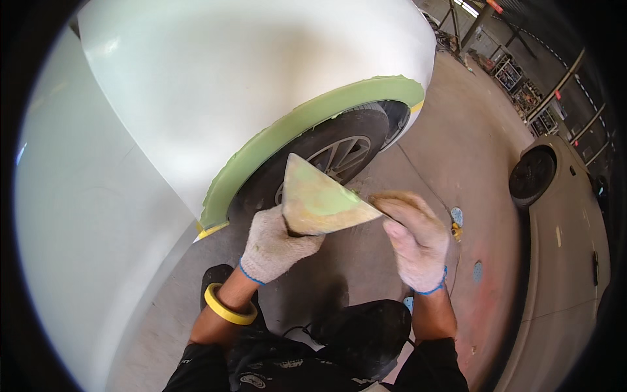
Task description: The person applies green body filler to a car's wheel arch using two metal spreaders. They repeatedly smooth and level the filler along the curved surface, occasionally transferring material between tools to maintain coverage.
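Note:
In my left hand (pixel 275 243), in a white knit glove with a blue cuff, is a pale triangular putty board (pixel 310 219) smeared with light green filler (pixel 326 201). My right hand (pixel 418 235), gloved the same way, is at the board's right corner with its fingers pressed together. Whatever those fingers pinch is hidden. Ahead of both hands, a band of green filler (pixel 281 127) runs along the wheel arch of a white car (pixel 215 85). Yellow tape (pixel 212 230) edges the band's lower end. A yellow tape roll (pixel 225 307) circles my left forearm.
The car's wheel (pixel 349 147) sits just beyond the board. A thin cable (pixel 418 171) lies across the concrete floor (pixel 473 163), by blue patches (pixel 456 215) and a small yellow object (pixel 456 231). Another car (pixel 562 261) stands at the right; racks (pixel 522 88) line the far wall.

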